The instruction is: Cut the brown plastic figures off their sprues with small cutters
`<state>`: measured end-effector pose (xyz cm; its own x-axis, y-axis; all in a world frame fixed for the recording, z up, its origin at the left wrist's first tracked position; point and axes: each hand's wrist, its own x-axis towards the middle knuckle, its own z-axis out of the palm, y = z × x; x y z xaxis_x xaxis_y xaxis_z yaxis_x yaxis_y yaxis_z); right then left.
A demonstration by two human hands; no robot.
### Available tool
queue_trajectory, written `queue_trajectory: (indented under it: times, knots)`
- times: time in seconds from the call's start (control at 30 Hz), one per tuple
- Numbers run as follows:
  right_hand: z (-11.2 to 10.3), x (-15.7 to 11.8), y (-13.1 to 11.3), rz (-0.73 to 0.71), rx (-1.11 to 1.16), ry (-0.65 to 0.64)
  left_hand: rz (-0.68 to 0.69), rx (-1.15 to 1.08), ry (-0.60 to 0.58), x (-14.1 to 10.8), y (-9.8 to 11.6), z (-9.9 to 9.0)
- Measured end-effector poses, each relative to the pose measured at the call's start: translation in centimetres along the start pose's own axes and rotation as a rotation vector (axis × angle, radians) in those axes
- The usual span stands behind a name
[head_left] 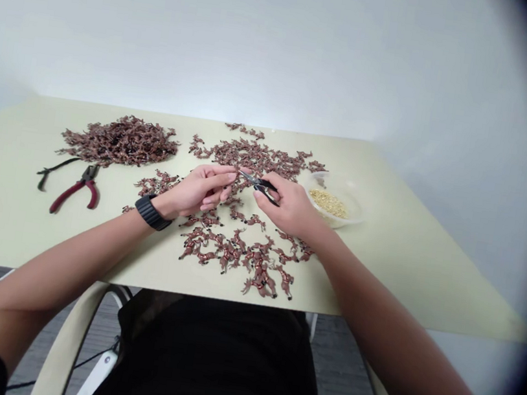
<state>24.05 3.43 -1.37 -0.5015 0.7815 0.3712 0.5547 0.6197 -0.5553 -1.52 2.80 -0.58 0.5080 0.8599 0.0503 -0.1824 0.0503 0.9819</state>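
My right hand (286, 206) is closed round the black handles of small pliers (261, 185), whose metal jaws point left. Their tips meet the fingertips of my left hand (203, 190), which pinches something too small to make out. A black band (152, 212) is round my left wrist. Beneath and behind both hands lie many small brown deer-shaped pieces (254, 156) with dark feet. More of these deer pieces (260, 269) are spread nearer the front edge. Just right of my right hand stands a clear plastic bowl (356, 205) holding tiny gold-coloured bits (327, 202).
A large heap of brown deer pieces (122, 140) lies at the back left of the pale table (421, 259). In front of it are red-handled pliers (79, 190) and a thin black tool (56, 172). A pale wall (266, 41) rises behind the table.
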Motion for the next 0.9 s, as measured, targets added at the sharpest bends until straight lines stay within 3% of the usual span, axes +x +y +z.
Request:
queue_trajectory:
  times: [0.27,0.4,0.57,0.67,0.77,0.9]
  knots:
    - [-0.3,-0.1,-0.7,0.048,0.070,-0.041,-0.012,0.079,-0.010,-0.2,0.1,0.0]
    - [-0.4,-0.2,-1.8,0.165,0.236,-0.086,0.093,0.405,0.039,-0.4,-0.1,0.2]
    - [-0.8,0.1,-1.7,0.493,0.825,-0.422,0.398,1.000,0.111,-0.2,-0.3,-0.4]
    - [-1.1,0.3,-1.3,0.539,1.029,-0.523,0.465,1.066,0.125,-0.1,-0.3,-0.4]
    - [-0.9,0.2,-1.1,0.449,0.854,-0.367,0.327,0.869,0.142,-0.3,-0.1,0.1]
    - [-0.3,-0.1,-0.7,0.207,0.264,-0.011,0.142,0.551,0.107,-0.6,0.3,0.8]
